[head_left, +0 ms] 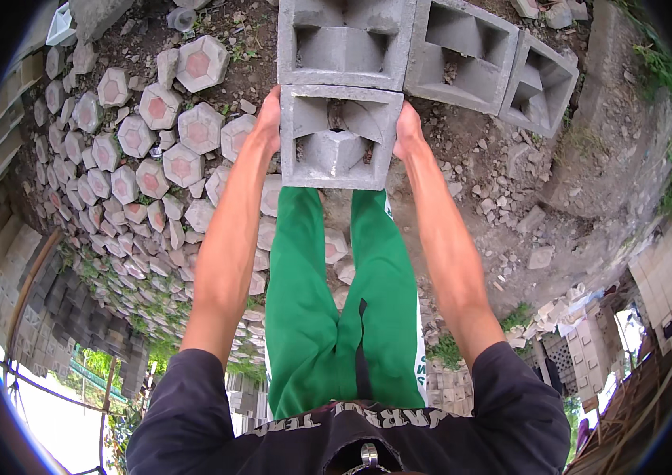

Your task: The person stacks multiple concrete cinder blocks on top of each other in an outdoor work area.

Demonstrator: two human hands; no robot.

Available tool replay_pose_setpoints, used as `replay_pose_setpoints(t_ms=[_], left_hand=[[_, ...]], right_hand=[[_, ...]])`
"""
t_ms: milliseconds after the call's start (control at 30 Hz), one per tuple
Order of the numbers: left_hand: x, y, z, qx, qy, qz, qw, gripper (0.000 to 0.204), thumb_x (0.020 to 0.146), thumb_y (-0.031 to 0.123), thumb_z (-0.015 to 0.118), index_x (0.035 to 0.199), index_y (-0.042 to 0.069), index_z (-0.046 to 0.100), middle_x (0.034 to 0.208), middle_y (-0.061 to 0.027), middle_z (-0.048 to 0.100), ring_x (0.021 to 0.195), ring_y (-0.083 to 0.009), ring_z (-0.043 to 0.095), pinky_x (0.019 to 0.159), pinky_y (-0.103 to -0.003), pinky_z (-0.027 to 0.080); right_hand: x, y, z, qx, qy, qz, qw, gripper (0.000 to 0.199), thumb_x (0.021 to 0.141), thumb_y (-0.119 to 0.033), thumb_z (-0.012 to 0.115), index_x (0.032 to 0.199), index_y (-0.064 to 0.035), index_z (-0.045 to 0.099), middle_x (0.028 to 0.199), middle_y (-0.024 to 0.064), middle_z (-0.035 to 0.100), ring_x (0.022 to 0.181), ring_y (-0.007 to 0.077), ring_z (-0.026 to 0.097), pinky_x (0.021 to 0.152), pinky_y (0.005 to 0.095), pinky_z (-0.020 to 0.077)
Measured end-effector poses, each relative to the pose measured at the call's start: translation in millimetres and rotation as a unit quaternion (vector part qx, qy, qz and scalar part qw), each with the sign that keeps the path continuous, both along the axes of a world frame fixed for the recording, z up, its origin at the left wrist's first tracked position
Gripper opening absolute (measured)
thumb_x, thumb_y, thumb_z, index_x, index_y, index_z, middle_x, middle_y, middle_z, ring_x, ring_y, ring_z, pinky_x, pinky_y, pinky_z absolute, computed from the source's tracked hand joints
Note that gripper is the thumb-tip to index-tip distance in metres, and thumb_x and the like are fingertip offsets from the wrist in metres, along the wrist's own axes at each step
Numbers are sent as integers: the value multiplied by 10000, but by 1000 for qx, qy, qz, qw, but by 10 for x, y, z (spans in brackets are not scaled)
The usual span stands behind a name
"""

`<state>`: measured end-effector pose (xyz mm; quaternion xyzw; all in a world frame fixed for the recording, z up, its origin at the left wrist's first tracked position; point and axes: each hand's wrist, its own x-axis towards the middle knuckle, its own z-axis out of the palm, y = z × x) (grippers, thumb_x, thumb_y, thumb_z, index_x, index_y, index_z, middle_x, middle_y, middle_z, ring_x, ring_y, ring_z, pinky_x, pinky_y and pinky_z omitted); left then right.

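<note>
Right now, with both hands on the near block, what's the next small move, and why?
Probably a gentle push to snug the near block up to the block beyond: left hand and right hand clasp opposite sides, and the facing edges look nearly aligned. Can't tell whether it bears on the ground.

Matt concrete and cloth, a little shiny metal
Block (336, 157): bare concrete by the look, matt, finely grained. Pavers (186, 165): matt, stony, rough-faced. Soil (463, 134): dull, crumbly. Trousers (304, 317): smooth matt cloth, softly creased. Shirt (186, 412): matt cloth. Pendant (368, 454): glossy, metal-looking.
</note>
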<state>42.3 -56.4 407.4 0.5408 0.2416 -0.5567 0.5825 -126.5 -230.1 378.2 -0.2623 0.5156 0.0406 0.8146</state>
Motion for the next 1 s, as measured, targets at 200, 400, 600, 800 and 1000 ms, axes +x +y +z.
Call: replay_pose_setpoints(t_ms=[200,400,600,800,1000], left_hand=[[-2,41,-49,14,9,17,1000,415,987,352,303,1238,88,501,1122,-119,611,984,-259,601,871,-441,503],[-2,16,71,-10,32,57,998,415,988,331,306,1199,52,530,1100,-121,615,947,-261,608,845,-453,510],[48,-31,9,28,6,3,1000,432,983,344,312,1232,62,523,1153,-120,605,996,-261,596,872,-437,494],[42,-46,46,62,13,-2,998,493,986,389,254,1243,47,498,1165,-142,591,1055,-275,567,933,-458,458],[30,-23,65,46,-41,-38,997,494,1004,396,254,1302,68,473,1246,-140,563,1102,-267,554,983,-444,435]], right_hand=[[84,-12,110,19,34,2,999,465,977,-340,325,1227,-9,535,1227,169,582,1118,291,561,980,457,439],[132,-21,166,21,39,2,999,448,977,-333,336,1186,-6,559,1198,164,594,1091,288,571,970,456,442],[148,5,126,2,51,-2,999,435,968,-292,335,1196,9,551,1180,166,598,1087,286,573,960,452,446],[147,38,133,-32,65,0,997,439,955,-258,294,1188,10,552,1177,176,598,1086,290,576,939,452,462],[66,28,-63,-50,37,-2,998,449,950,-293,303,1180,-5,559,1164,162,609,1068,298,586,940,459,459]])
